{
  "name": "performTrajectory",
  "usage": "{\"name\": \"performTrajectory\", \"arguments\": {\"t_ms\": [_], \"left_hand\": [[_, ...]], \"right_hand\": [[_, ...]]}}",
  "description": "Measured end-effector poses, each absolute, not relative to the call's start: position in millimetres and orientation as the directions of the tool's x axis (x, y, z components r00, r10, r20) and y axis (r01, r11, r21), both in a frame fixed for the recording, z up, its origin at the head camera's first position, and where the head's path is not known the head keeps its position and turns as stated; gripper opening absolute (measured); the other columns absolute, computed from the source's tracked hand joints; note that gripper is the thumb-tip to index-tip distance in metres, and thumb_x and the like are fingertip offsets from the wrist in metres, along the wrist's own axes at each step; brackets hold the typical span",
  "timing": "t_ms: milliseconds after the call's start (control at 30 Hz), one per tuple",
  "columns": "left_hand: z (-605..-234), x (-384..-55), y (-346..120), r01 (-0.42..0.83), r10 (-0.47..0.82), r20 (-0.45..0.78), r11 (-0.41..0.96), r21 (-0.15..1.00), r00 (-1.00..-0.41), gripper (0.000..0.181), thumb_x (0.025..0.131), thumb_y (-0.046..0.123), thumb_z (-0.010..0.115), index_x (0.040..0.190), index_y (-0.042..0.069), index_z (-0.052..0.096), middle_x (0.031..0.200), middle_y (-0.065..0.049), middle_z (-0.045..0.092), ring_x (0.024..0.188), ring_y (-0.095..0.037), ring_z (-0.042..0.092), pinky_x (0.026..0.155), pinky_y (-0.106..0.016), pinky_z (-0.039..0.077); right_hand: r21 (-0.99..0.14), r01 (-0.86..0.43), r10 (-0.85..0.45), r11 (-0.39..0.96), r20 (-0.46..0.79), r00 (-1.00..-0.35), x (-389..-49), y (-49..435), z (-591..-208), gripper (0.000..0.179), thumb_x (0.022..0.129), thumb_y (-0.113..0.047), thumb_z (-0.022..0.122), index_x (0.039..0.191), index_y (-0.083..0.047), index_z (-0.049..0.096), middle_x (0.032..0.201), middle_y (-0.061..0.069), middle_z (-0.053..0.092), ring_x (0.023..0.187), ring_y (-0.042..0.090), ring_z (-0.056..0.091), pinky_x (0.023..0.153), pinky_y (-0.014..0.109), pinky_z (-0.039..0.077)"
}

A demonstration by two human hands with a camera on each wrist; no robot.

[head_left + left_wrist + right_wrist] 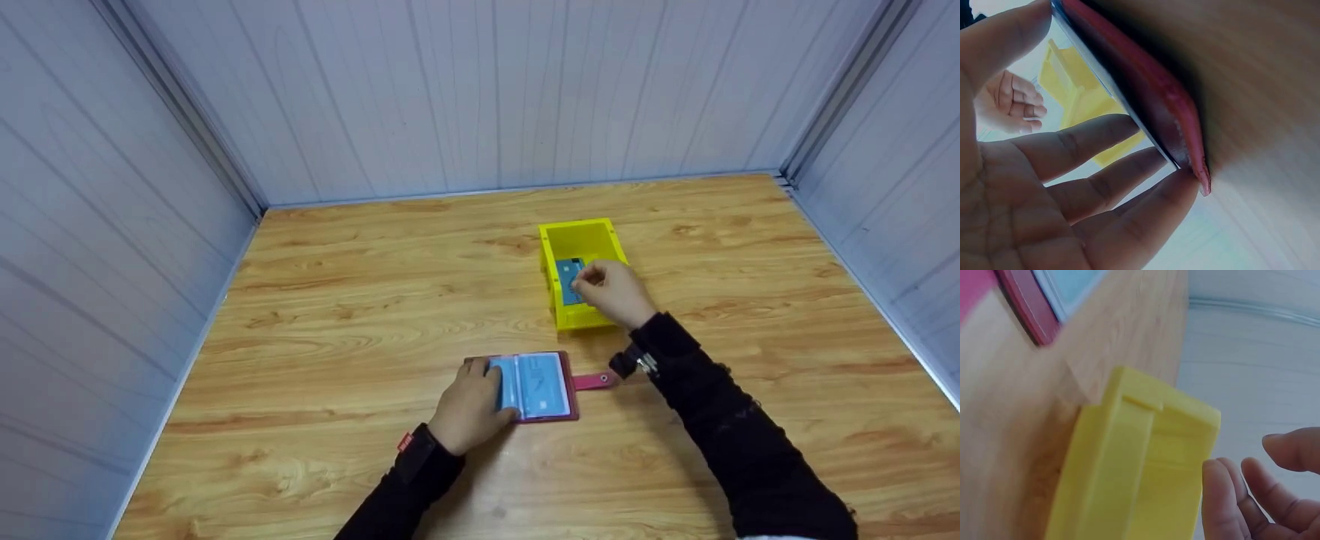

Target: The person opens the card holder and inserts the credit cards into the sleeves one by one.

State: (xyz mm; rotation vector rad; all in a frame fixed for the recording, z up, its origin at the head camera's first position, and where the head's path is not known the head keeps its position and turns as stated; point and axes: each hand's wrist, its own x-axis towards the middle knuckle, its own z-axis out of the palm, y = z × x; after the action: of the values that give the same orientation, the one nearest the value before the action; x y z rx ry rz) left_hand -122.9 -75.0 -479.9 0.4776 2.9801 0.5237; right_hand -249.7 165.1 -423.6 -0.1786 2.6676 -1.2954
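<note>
A card holder [546, 386] with a red cover and clear sleeves lies spread on the table, blue cards showing in its sleeves. My left hand [469, 405] holds its left half, thumb at the near edge and fingers at the far edge; the left wrist view shows these fingertips against the pages and red cover [1176, 107]. Over the yellow bin [585, 236] is my right hand [613, 291], fingers bent and thumb apart, with nothing between them in the right wrist view. Below its fingertips, a blue card [568, 279] lies in the bin, partly covered by the hand.
The holder's pink snap strap [594, 380] points right, its end close below my right wrist. Pale panel walls [450, 97] enclose the wooden table [360, 300] at the back and both sides.
</note>
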Motion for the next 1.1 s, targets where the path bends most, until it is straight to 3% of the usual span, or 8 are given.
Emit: {"name": "performTrajectory", "arguments": {"t_ms": [133,333,600,867,1100], "left_hand": [[-481,-123,-77,0.313,0.329,0.013,0.887,0.340,-0.944,0.065,0.081,0.038,0.077,0.125,-0.006,0.059,0.132,-0.022,0.054,0.124,-0.037,0.052,0.099,-0.046,0.049],[-482,-122,-78,0.334,0.341,0.039,0.882,0.333,-0.939,0.063,0.081,0.038,0.078,0.122,-0.006,0.059,0.128,-0.022,0.055,0.121,-0.037,0.053,0.097,-0.046,0.050],[-482,-121,-77,0.311,0.327,0.014,0.885,0.345,-0.945,0.064,0.081,0.037,0.078,0.124,-0.006,0.058,0.130,-0.022,0.054,0.121,-0.037,0.053,0.097,-0.046,0.050],[-481,-121,-77,0.307,0.325,0.006,0.885,0.350,-0.946,0.065,0.082,0.037,0.076,0.126,-0.007,0.058,0.131,-0.023,0.054,0.123,-0.038,0.053,0.098,-0.046,0.050],[-480,-121,-76,0.314,0.328,0.018,0.885,0.343,-0.944,0.063,0.082,0.036,0.076,0.125,-0.006,0.058,0.132,-0.022,0.054,0.123,-0.038,0.052,0.098,-0.045,0.049]], "right_hand": [[-0.700,-0.050,-0.134,0.712,-0.066,-0.989,-265,160,-421,0.031,0.098,-0.025,0.056,0.116,-0.002,0.063,0.113,0.017,0.066,0.096,0.027,0.059,0.084,0.038,0.049],[-0.585,0.027,-0.057,0.811,-0.125,-0.990,-286,149,-435,0.046,0.095,-0.029,0.059,0.129,0.003,0.059,0.116,0.018,0.067,0.094,0.025,0.060,0.085,0.037,0.050],[-0.383,-0.007,-0.060,0.924,-0.125,-0.990,-296,138,-457,0.029,0.095,-0.025,0.059,0.088,0.002,0.066,0.083,0.010,0.060,0.073,0.022,0.053,0.066,0.032,0.044],[-0.261,0.034,-0.023,0.965,-0.211,-0.977,-303,131,-464,0.036,0.095,-0.023,0.056,0.113,0.007,0.064,0.115,0.022,0.058,0.101,0.032,0.053,0.092,0.044,0.047],[-0.295,0.080,-0.001,0.952,-0.263,-0.965,-303,133,-461,0.036,0.093,-0.021,0.056,0.117,0.006,0.062,0.116,0.022,0.060,0.102,0.032,0.052,0.092,0.043,0.046]]}}
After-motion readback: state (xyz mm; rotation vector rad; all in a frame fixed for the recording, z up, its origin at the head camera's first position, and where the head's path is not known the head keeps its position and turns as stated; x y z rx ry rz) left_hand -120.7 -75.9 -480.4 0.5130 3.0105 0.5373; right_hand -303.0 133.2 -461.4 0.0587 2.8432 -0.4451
